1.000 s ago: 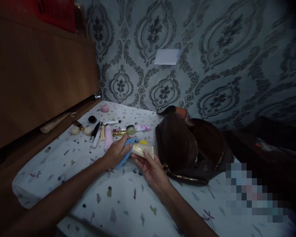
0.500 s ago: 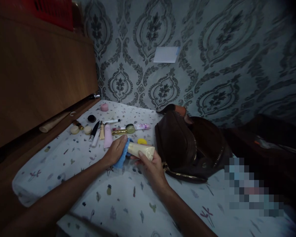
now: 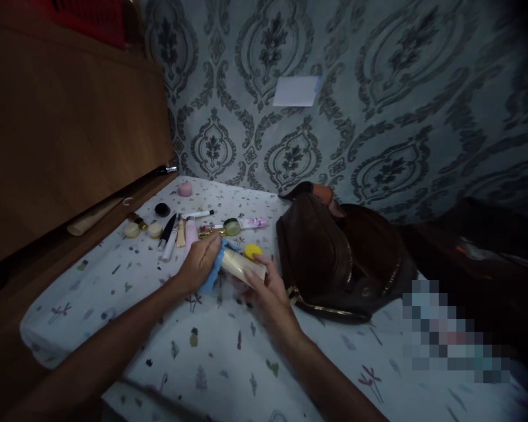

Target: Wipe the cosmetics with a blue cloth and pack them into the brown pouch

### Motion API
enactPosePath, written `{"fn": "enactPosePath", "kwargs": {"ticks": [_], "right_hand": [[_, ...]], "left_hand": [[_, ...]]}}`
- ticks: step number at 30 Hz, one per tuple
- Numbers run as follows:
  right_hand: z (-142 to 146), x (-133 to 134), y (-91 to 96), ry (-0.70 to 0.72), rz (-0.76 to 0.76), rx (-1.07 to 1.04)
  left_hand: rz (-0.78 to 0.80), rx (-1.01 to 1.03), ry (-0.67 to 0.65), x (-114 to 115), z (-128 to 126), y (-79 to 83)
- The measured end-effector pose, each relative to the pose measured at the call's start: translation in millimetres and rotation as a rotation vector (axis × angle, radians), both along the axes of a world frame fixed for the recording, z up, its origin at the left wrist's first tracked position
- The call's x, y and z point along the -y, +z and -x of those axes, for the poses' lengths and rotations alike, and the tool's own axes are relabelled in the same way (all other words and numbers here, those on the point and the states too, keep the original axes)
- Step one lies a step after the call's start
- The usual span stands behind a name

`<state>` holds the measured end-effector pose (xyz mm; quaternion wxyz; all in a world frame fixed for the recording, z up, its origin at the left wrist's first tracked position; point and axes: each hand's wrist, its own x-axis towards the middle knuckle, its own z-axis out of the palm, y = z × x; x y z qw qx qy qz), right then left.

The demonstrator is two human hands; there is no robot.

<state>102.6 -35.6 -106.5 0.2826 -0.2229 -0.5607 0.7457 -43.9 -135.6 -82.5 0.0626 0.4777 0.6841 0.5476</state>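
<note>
Head view: two bare hands above a printed sheet [image 3: 224,357], near centre.
Cream tube [image 3: 243,265]: one, held between the hands; left end in the cloth, right end dipping toward the near side.
Left hand [image 3: 199,262]: grip pinching the cloth around the tube's left end.
Cloth [image 3: 208,283]: blue, bunched between left hand and tube, loose edge hanging on the near side.
Right hand [image 3: 270,290]: thumb laid along the tube's right part, index finger raised; lower fingers blurred, so cannot tell whether the grip is closed.
Change, last half second: tube has shifted left and slopes more steeply; index finger has lifted; more of the yellow disc shows.
Bearing on the work: tube appears to be turned against the cloth while the right hand alters its hold; handling judged unfinished, tube not set down.
Yellow disc [image 3: 252,252]: on the far side of the tube; contact with the index finger cannot be told.
Bag [image 3: 314,246]: brown, unzipped, right of the hands; position unchanged.
Cosmetics, far left: pink tube [image 3: 190,228], green pot [image 3: 232,227], black pen [image 3: 168,230], two pale pots [image 3: 155,230], black pot [image 3: 162,209]; all lying apart from the right hand, arrangement unchanged.
Card [image 3: 295,92]: white, against the wall [image 3: 250,94], far side.
</note>
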Motion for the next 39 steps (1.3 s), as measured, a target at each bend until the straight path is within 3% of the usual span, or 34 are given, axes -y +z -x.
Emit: {"fn": "enactPosePath", "kwargs": {"ticks": [2,5,7,9,13,20,26,31,39], "right_hand": [[-1.5,-1.5,-1.1,-0.133,-0.401,0.006],[-5.6,-5.3,-3.0,-0.129,-0.902,0.036],[-8.3,-7.3,-3.9,-0.089,-1.05,0.046],[-9.9,-8.1,-4.1,-0.085,-1.077,0.05],[-9.7,-5.1,-0.1,-0.055,-0.903,0.083],[-6.1,2.6,9.6,0.3,-0.123,0.112],[-1.6,7.6,2.5,0.381,0.225,0.043],[2.0,10.8,-4.7,0.346,0.351,0.006],[4.0,9.3,-14.6,0.263,0.181,-0.019]], "left_hand": [[0.005,0.028,0.012,-2.1,0.4,0.3],[0.035,0.055,0.009,-4.2,1.4,-1.1],[0.049,0.054,0.005,-4.7,1.5,-2.2],[0.056,0.042,0.007,-4.6,0.9,-2.5],[0.039,0.029,0.03,-3.4,-1.5,-0.5],[-0.003,0.071,0.078,-1.5,-1.9,-0.6],[-0.018,0.274,0.232,-6.0,-3.3,-3.4],[0.04,0.436,0.282,-11.4,-10.1,-6.2],[-0.016,0.355,-0.07,-9.6,-20.0,-16.0]]}}
